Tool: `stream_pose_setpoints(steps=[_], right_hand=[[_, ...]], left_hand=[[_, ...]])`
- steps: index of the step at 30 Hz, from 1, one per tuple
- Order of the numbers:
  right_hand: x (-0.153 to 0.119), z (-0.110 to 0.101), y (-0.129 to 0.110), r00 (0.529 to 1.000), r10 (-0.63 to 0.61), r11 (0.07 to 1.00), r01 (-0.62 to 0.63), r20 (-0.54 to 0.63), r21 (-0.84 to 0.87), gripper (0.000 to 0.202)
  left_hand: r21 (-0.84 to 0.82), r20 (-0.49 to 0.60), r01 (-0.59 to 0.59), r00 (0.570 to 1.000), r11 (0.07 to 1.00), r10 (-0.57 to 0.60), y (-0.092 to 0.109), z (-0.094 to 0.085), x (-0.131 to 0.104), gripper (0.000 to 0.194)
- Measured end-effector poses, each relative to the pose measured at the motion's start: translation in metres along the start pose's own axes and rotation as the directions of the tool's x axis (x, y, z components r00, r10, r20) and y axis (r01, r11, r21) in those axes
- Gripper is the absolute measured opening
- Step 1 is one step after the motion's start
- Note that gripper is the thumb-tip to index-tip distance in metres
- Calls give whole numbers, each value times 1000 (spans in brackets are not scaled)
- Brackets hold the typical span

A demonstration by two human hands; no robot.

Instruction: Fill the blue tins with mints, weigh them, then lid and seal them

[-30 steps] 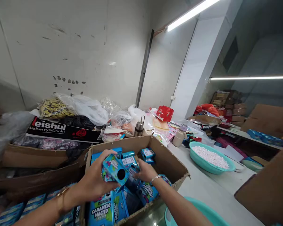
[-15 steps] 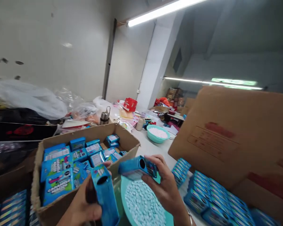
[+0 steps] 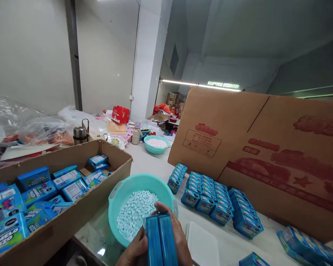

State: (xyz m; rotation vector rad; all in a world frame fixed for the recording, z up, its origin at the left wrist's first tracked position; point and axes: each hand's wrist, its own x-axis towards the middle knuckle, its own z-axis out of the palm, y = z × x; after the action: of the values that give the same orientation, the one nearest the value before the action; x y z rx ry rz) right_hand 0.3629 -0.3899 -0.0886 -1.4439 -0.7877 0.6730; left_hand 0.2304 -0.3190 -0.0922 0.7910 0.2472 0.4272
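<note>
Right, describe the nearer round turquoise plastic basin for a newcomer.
Find the open brown cardboard box at left. Just right of it, beyond the held blue cartons, sits the round turquoise plastic basin. It holds pale blue pellets; the turquoise basin farther back holds whitish ones.

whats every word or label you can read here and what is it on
"MELO", "CIZO", word starts cut off: blue box, lower left
"eishui", small: background carton
Too blurred: red print on the cardboard panel
Too small: labels on the rowed boxes, red box
Held boxes: nothing readable
</note>
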Motion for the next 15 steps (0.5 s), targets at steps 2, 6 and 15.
stream_pose_setpoints(steps=[2,6,15], right_hand=[[-7,3,-3,998,56,997,-57,-14,-60,57],[-11,18,-5,998,19,985,-9,54,-174,55],[137,43,17,965,102,647,119,240,-753,40]], left_hand=[[-136,72,92,994,986,-83,-5,-3,-1,71],[-264,62,124,992,957,-112,-15,-27,-15,62],[34,-609,-268,758,963,233,9,-114,-23,42]])
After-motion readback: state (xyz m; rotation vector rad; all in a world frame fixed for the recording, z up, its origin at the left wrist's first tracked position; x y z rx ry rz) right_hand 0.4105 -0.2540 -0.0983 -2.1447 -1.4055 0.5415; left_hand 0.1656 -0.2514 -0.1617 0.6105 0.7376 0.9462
